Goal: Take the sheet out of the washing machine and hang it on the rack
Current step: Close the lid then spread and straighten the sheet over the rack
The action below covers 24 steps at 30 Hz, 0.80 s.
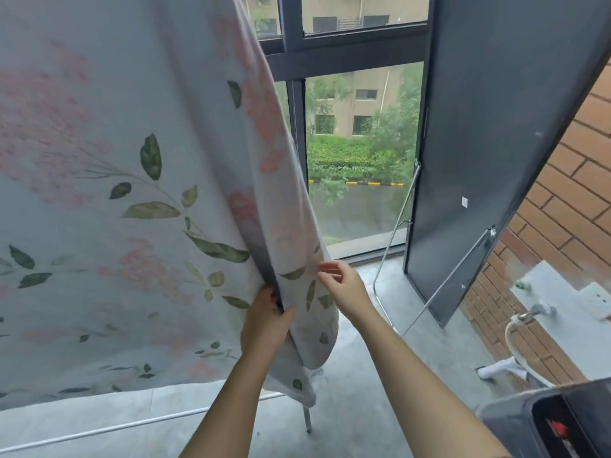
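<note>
Dark-framed window [295,44] behind; left of it the thin floral sheet [132,193] hangs in long folds above the rack [132,424] and its slim metal rail. Left hand [267,323] fingers clench the sheet's doubled edge; right hand [345,287] fingers [327,266], loosely parted, sit just beside it.

Head-worn wide view, forward and downward, close to sheet [132,193]

Sheet [132,193] top beyond frame; rack [99,430] mostly behind it.

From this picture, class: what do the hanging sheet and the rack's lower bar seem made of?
Sheet: soft matte cloth, perhaps cotton; it drapes in folds and bears printed flowers.
Rack bar: probably metal tube, smooth pale finish; thin, straight, slightly glossy.
</note>
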Motion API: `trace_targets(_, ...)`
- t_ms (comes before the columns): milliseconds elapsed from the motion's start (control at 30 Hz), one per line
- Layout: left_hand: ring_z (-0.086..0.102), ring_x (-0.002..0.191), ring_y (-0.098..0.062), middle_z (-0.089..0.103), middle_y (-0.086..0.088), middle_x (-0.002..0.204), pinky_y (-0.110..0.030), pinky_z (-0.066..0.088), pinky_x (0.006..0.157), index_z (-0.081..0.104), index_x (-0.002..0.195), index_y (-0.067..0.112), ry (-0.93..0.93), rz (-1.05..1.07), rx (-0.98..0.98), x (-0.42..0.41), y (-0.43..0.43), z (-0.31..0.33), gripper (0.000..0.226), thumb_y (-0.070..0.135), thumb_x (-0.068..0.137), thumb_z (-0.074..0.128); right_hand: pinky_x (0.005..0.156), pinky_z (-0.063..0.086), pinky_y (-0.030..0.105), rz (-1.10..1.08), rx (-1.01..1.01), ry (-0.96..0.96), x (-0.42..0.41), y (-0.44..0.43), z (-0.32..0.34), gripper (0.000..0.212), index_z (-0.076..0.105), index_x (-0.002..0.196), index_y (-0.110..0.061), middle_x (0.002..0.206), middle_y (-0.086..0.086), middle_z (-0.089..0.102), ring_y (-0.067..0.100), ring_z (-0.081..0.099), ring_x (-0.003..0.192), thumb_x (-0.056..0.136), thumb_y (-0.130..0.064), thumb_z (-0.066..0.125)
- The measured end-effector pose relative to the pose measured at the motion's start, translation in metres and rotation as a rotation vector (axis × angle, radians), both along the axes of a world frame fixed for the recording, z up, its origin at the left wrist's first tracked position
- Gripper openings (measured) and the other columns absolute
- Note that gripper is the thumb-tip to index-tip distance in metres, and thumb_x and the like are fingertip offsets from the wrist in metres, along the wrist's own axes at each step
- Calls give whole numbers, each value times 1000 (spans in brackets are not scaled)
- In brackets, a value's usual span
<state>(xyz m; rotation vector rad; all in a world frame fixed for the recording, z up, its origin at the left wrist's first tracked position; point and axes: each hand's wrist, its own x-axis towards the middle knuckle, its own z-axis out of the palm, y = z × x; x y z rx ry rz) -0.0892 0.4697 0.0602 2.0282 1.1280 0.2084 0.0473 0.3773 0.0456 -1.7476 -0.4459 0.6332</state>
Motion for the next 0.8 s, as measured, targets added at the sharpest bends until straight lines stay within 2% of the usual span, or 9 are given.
trace_targets(67, 58, 84, -24, 60, 6, 92, -31, 45, 67, 53, 102, 27, -3, 39, 21, 14, -2, 1, 28, 46, 81, 55, 74, 47, 16, -42, 17, 19, 11, -6, 2, 15, 65, 103, -20, 103, -6, 67, 7, 61, 99, 90, -20, 58)
trace_targets(167, 60, 81, -30, 63, -6, 82, -37, 51, 70, 59, 86, 12, 11, 78, 30, 36, -8, 2, 25, 35, 89, 50, 76, 46, 17, -34, 26, 85, 26, -26, 2, 17, 64, 106, -18, 106, -6, 66, 11, 60, 105, 89, -17, 58)
trace_targets(300, 60, 87, -30, 67, -8, 87, -31, 45, 70, 62, 87, 13, -16, -8, -19, 64, -36, 15, 27, 37, 92, 51, 93, 42, 28, 308, -102, 114, 42, -62, -11, 58, 46, 133, -29, 130, -14, 47, 8, 42, 123, 80, -13, 67)
trace_targets(367, 60, 82, -26, 64, -3, 82, -32, 44, 68, 59, 85, 14, -94, -57, -67, 77, -49, 22, 27, 37, 93, 49, 95, 42, 31, 431, -207, 62, 47, -75, -21, 61, 45, 133, -30, 128, -15, 47, 6, 42, 121, 78, -17, 69)
trace_targets(467, 65, 83, -18, 69, 2, 85, -36, 51, 75, 62, 87, 20, -162, -168, -126, 96, -60, 29, 17, 31, 91, 51, 78, 51, 32, 162, -297, -62, 55, -90, -25, 10, 64, 92, -22, 91, -4, 65, 14, 60, 88, 86, -17, 59)
trace_targets(533, 65, 83, -11, 71, 7, 86, -33, 51, 76, 65, 84, 28, -198, -185, -139, 103, -62, 33, 8, 29, 86, 57, 61, 43, 25, -11, -324, -127, 66, -101, -21, 15, 62, 81, -20, 77, -1, 62, 19, 56, 76, 89, -13, 51)
trace_targets(600, 64, 84, -12, 70, 8, 86, -31, 51, 77, 65, 83, 34, -260, -92, -143, 107, -61, 36, 5, 32, 80, 63, 56, 37, 26, -124, -315, -175, 81, -115, -11, 18, 56, 78, -18, 72, -1, 56, 22, 52, 74, 92, -12, 47)
trace_targets(733, 62, 90, -13, 67, 5, 95, -18, 42, 68, 63, 99, 26, -308, 33, -95, 103, -68, 46, 16, 23, 84, 61, 63, 34, 31, -316, -305, -217, 106, -145, 14, 18, 54, 85, -14, 81, 5, 56, 25, 50, 78, 97, -14, 41)
trace_targets(800, 61, 90, -12, 65, 6, 95, -18, 42, 67, 61, 102, 23, -356, 33, -110, 107, -75, 53, 21, 20, 82, 63, 63, 35, 32, -362, -281, -247, 113, -154, 26, 19, 55, 87, -13, 84, 6, 58, 26, 51, 79, 97, -15, 39)
